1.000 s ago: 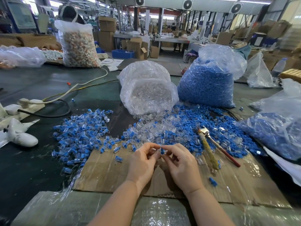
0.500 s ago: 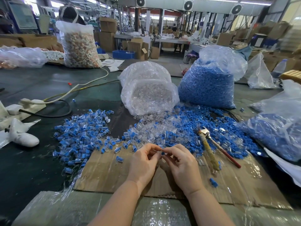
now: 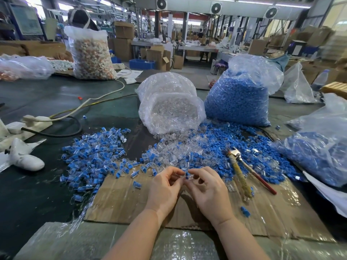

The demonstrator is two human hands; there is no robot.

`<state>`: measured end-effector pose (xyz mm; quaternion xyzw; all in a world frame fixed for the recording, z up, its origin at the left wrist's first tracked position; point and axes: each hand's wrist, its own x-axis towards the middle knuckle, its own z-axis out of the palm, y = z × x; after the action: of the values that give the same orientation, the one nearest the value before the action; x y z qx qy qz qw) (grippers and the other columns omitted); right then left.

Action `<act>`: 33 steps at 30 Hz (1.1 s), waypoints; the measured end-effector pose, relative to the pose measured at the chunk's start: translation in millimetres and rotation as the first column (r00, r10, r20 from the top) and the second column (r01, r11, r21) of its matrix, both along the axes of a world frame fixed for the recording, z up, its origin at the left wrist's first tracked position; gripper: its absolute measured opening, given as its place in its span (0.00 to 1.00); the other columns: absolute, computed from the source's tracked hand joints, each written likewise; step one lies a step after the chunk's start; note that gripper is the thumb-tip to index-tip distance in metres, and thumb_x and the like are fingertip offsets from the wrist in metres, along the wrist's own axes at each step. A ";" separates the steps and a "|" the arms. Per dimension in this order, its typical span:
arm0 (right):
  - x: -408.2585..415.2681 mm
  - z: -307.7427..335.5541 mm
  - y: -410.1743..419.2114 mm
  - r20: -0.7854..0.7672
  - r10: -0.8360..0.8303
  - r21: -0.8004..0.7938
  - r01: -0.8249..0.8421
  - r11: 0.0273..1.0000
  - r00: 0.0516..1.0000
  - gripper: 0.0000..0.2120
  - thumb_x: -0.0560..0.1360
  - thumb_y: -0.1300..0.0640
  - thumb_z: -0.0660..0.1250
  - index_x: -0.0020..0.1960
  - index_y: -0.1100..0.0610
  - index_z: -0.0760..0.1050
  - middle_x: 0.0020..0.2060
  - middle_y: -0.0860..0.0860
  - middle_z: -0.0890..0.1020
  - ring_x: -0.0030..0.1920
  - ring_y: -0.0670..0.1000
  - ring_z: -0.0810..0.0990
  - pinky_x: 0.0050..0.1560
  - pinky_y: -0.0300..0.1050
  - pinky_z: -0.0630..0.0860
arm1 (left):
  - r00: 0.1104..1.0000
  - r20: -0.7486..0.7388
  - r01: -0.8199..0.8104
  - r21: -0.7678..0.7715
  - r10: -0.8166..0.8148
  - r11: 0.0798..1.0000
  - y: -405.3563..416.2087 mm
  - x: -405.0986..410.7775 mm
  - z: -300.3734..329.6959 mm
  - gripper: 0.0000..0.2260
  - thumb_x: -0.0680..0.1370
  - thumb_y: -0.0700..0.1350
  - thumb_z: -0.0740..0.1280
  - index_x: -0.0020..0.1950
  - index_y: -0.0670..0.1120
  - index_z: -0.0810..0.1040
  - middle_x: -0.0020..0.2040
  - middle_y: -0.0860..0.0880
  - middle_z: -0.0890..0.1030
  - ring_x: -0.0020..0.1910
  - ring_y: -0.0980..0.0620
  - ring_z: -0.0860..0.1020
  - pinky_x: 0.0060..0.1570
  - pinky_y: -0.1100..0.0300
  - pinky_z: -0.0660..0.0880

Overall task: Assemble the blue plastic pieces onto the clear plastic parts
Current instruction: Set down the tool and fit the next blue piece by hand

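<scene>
At lower centre, my left hand (image 3: 165,186) and right hand (image 3: 208,188) pinched one clear part (image 3: 190,176) with its blue piece (image 3: 187,174); pressing it home seemed next.

A small clear plastic part (image 3: 190,176) with a blue plastic piece (image 3: 187,174) at its left end sits pinched between both hands' fingers (image 3: 178,173), above the near middle of the bench. Behind it, loose clear parts (image 3: 169,152) and loose blue pieces (image 3: 221,147) lie mixed in a heap at the bench's centre. Left of that heap spreads a pile of assembled blue-and-clear units (image 3: 95,156).
</scene>
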<state>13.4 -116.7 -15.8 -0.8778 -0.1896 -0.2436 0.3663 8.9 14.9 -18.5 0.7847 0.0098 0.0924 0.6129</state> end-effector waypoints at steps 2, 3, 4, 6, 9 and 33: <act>1.7 4.9 -1.7 0.016 -0.084 0.005 0.084 0.996 0.996 0.11 0.71 0.58 0.72 0.52 0.57 0.79 0.43 0.47 0.78 0.45 0.48 0.76 0.50 0.48 0.75 | 1.000 -0.002 -0.013 0.004 0.013 1.000 0.4 0.3 0.5 0.06 0.74 0.40 0.69 0.44 0.51 0.78 0.40 0.52 0.81 0.39 0.59 0.79 0.40 0.69 0.76; 3.1 8.5 -4.2 0.040 -0.149 0.009 0.149 0.989 0.988 0.11 0.71 0.58 0.72 0.53 0.58 0.79 0.44 0.48 0.79 0.46 0.49 0.76 0.51 0.49 0.74 | 1.000 -0.001 -0.019 0.006 0.019 1.000 0.5 0.4 0.8 0.06 0.74 0.40 0.69 0.44 0.51 0.78 0.39 0.52 0.81 0.39 0.59 0.79 0.39 0.71 0.74; 5.0 12.6 -8.3 0.060 -0.227 0.012 0.226 0.974 0.972 0.12 0.71 0.58 0.71 0.54 0.58 0.78 0.45 0.50 0.79 0.47 0.49 0.76 0.51 0.48 0.73 | 1.000 0.001 -0.024 0.013 0.024 1.000 0.6 0.3 1.1 0.06 0.74 0.40 0.69 0.44 0.51 0.78 0.39 0.52 0.81 0.39 0.59 0.78 0.38 0.73 0.73; 10.3 22.1 -20.2 0.018 -0.407 -0.040 0.407 0.913 0.913 0.15 0.74 0.53 0.68 0.59 0.58 0.75 0.50 0.52 0.79 0.51 0.51 0.75 0.53 0.47 0.69 | 1.000 0.008 -0.030 0.022 0.030 0.999 0.4 0.2 1.9 0.06 0.74 0.39 0.69 0.43 0.51 0.78 0.40 0.52 0.80 0.40 0.59 0.77 0.38 0.74 0.72; 22.8 32.6 -47.5 -0.232 -0.690 -0.404 0.578 0.710 0.685 0.26 0.76 0.40 0.58 0.67 0.55 0.65 0.61 0.56 0.73 0.60 0.56 0.70 0.59 0.53 0.66 | 0.999 0.009 -0.037 -0.013 0.038 0.999 -0.2 1.3 3.3 0.05 0.74 0.38 0.69 0.43 0.49 0.78 0.41 0.48 0.81 0.41 0.55 0.78 0.37 0.74 0.72; 34.7 70.5 -47.2 -0.673 -0.372 -0.232 0.295 0.927 0.640 0.07 0.70 0.58 0.63 0.43 0.61 0.71 0.40 0.56 0.75 0.41 0.55 0.73 0.38 0.45 0.66 | 0.982 -0.162 -0.154 -0.379 0.098 0.913 12.3 31.2 35.9 0.04 0.75 0.35 0.66 0.46 0.43 0.78 0.41 0.44 0.81 0.29 0.58 0.75 0.26 0.67 0.69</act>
<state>48.1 -163.9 54.6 -0.9401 0.1182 0.0573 0.3147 40.1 27.2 17.4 0.6494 0.1213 0.0729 0.7472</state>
